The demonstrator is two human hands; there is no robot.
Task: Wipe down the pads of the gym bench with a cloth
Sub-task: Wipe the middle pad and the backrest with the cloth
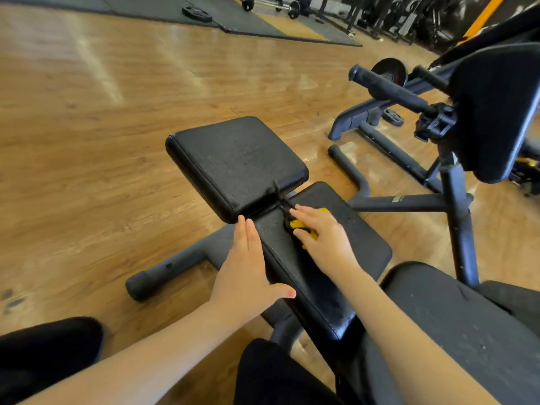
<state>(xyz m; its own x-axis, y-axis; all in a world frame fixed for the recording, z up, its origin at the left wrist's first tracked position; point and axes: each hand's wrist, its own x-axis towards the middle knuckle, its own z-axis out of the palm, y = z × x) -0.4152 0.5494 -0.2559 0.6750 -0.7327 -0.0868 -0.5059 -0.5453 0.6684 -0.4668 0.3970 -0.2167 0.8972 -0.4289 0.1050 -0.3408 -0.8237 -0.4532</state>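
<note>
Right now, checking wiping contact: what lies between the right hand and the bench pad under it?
In the head view, a yellow cloth lies between the right hand and the long pad.

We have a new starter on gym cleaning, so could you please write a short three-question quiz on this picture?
1. True or false: the right hand presses a yellow cloth on a bench pad.
2. Where does the left hand rest? A) on the floor B) flat on the left edge of the same pad C) on the barbell
3. Fill in: the square pad beyond the hands is coloured ____.

Key: 1 true; 2 B; 3 black.
</note>
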